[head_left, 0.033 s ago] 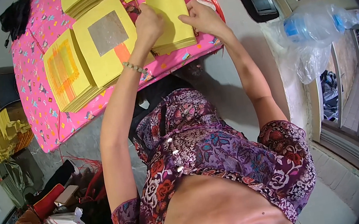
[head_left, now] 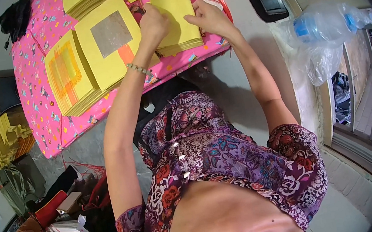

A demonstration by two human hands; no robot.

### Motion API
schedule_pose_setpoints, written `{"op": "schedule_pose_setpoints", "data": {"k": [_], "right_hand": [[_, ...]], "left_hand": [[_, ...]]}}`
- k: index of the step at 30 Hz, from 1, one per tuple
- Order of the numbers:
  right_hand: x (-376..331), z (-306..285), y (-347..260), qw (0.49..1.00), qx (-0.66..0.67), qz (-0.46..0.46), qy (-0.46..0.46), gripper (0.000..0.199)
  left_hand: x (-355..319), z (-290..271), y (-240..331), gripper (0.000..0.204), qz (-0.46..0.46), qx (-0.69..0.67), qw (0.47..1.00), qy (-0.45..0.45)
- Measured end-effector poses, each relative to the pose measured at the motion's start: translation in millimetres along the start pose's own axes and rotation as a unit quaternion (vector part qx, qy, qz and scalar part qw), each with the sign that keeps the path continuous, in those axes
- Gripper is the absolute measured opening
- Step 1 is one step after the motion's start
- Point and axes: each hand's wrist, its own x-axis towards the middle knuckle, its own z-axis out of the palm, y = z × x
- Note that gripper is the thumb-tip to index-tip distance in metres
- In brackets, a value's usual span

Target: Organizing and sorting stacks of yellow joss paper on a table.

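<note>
Sheet stack: yellow paper stack (head_left: 178,21) lies on the pink cloth (head_left: 44,111), directly under both hands.
Handling: judged light, thin, limp — creases easily; take the top sheet at an edge or corner.
Left hand (head_left: 153,24): fingers curled, pinching the top sheet's left edge.
Right hand (head_left: 208,17): fingers pressing the stack's right edge, wrist raised.
Spacing: hands apart — one per side.

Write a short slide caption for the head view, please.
Both hands, left hand and right hand, handle a yellow paper stack.
</note>
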Motion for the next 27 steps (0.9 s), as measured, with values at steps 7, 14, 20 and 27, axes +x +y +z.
{"op": "schedule_pose_setpoints", "data": {"k": [7, 14, 20, 27], "right_hand": [[-6, -6, -21, 0.978, -0.178, -0.066, 0.09, 0.047], [13, 20, 14, 0.936, -0.277, -0.212, 0.055, 0.059], [16, 23, 41, 0.951, -0.182, -0.249, 0.02, 0.06], [13, 19, 25, 0.951, -0.247, -0.187, -0.017, 0.057]], "left_hand": [[-2, 3, 1, 0.045, 0.003, 0.003, 1.0, 0.009], [-4, 6, 3, 0.043, 0.016, 0.005, 1.0, 0.021], [-11, 7, 11, 0.047, 0.018, -0.008, 1.0, 0.022], [-18, 0, 9, 0.061, 0.208, 0.149, 0.932, 0.256]]}}
